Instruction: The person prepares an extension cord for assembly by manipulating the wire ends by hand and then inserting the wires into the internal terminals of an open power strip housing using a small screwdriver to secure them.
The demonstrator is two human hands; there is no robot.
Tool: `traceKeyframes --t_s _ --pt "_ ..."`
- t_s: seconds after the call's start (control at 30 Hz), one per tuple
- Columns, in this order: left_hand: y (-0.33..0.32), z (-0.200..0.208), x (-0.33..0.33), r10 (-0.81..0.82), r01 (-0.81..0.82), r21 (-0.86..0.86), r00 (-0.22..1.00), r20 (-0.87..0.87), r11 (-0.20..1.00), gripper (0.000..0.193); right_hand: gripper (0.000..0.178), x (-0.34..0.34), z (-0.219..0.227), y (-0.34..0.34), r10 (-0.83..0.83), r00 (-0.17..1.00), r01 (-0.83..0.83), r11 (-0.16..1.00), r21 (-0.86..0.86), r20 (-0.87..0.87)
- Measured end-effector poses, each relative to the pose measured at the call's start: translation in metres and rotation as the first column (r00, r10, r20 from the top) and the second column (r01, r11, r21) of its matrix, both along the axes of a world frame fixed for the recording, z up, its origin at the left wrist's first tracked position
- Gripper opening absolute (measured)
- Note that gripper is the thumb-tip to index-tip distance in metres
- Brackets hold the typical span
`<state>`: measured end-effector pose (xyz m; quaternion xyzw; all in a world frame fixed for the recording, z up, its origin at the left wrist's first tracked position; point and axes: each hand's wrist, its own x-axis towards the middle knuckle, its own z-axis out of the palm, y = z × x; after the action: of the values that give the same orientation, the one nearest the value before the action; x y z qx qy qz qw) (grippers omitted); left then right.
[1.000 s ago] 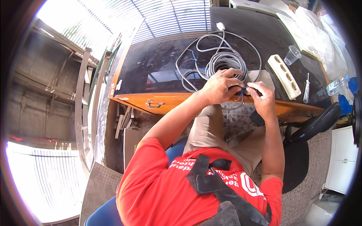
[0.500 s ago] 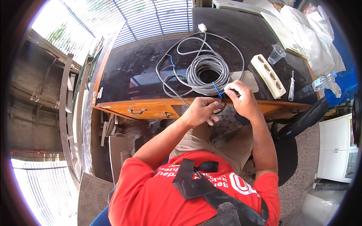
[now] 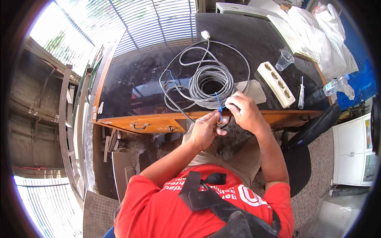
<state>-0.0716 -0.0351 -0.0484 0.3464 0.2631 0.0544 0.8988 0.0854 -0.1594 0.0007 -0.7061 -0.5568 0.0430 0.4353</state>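
Note:
A coil of grey cable point(image 3: 197, 85) lies near the front edge of the dark desk, with a white plug point(image 3: 205, 35) on its far end. A thin blue strand point(image 3: 219, 104) loops over the coil's near side, twisted or knotted toward me. My left hand point(image 3: 204, 131) pinches this strand between thumb and fingers just off the desk edge. Beside it, my right hand point(image 3: 247, 112) is closed, its thumb and forefinger pressed on the strand by the knot. A dark cable end point(image 3: 229, 122) hangs between the hands. Another blue strand point(image 3: 171, 75) rests left of the coil.
Right of the coil stand a white power strip point(image 3: 276, 84), a screwdriver point(image 3: 301, 93) and a clear plastic cup point(image 3: 285, 60). A pale flat piece point(image 3: 254, 91) lies beside the coil. Farther right are a bottle point(image 3: 335, 85), white bags point(image 3: 317, 39) and a black chair point(image 3: 313, 129).
My view has shifted slightly, so the desk sits a little lower and more to the left. My left fingers have drawn in around the blue strand; both hands stay at the knot.

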Motion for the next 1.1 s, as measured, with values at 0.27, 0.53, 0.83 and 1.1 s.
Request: traceKeyframes --t_s 0.27,0.53,0.83,1.1 --pt "0.017 -0.003 -0.008 -0.065 0.058 0.648 0.998 -0.012 0.759 0.031 0.006 -0.013 -0.007 0.006 0.032 0.999 -0.032 0.997 0.069 0.001" --pt "0.025 -0.006 -0.009 -0.134 0.035 0.601 0.984 0.121 0.799 0.026 0.006 -0.035 -0.009 0.01 -0.122 0.985 0.138 0.982 0.128 -0.126" --pt "0.028 -0.006 -0.006 -0.196 0.137 0.414 0.975 0.103 0.9 0.023 0.005 -0.033 -0.011 -0.001 -0.148 0.977 0.162 0.983 0.086 -0.154" --pt "0.029 -0.012 -0.005 -0.231 0.16 0.421 0.965 0.124 0.893 0.022 0.006 -0.039 -0.01 -0.002 -0.112 0.988 0.119 0.991 0.06 -0.105"
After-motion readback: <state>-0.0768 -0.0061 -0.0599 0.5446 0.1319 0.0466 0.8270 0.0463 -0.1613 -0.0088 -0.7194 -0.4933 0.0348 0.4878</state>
